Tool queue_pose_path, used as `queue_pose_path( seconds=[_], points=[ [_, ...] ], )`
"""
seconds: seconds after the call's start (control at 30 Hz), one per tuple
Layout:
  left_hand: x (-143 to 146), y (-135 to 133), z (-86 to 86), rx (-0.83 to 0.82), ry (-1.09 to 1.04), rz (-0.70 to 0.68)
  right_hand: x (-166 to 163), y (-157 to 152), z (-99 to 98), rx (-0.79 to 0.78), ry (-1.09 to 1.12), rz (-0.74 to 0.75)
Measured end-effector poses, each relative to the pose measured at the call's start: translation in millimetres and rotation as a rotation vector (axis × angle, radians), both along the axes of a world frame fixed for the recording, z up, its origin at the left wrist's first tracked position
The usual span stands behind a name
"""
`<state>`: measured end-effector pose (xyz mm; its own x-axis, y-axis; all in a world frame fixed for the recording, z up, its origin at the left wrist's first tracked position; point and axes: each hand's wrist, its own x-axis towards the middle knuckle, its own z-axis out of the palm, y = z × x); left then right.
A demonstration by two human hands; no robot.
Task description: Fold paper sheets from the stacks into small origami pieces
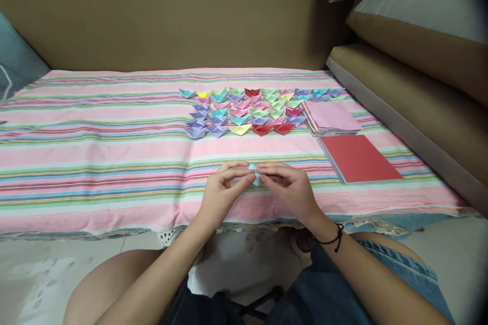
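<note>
Between my two hands is a small light-blue folded paper (254,174), mostly covered by my fingers. My left hand (227,183) pinches its left side with thumb and fingertips. From the other side, my right hand (287,183) pinches it the same way; a dark cord bracelet is on that wrist. Beyond my hands, several rows of folded paper boats (240,111) in purple, pink, green, blue, yellow and red stand close together. The exact shape of the piece I hold is hidden.
A striped cloth (95,162) covers the surface. To the right lie a stack of pink-topped paper sheets (331,116) and a stack with a red sheet on top (362,158). Brown cushions (412,86) rise along the right; a brown backrest (171,15) stands behind.
</note>
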<state>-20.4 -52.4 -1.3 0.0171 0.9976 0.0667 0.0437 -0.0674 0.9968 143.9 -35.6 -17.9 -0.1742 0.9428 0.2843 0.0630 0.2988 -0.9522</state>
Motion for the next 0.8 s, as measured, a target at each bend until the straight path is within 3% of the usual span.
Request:
queue_pose_path(
  seconds=[0.23,0.5,0.6,0.7,0.8],
  points=[
    [2.1,2.6,-8.2,-0.078,-0.190,-0.054,-3.1,0.7,-6.7,-0.081,0.099,0.009],
    [0.1,1.9,-3.7,-0.162,-0.115,0.000,-5.2,-2.1,-2.0,-0.184,0.086,0.042],
    [-1.2,2.7,-4.9,-0.177,-0.142,0.107,-5.8,-1.5,0.0,-0.287,0.105,0.040],
    [-2.1,3.6,-5.1,-0.212,-0.180,0.178,-6.1,-0.7,-0.8,-0.436,0.077,0.201],
    [-1.6,3.1,-3.4,-0.230,-0.198,0.139,-5.9,-0.7,-2.4,-0.440,0.035,0.319]
  ],
)
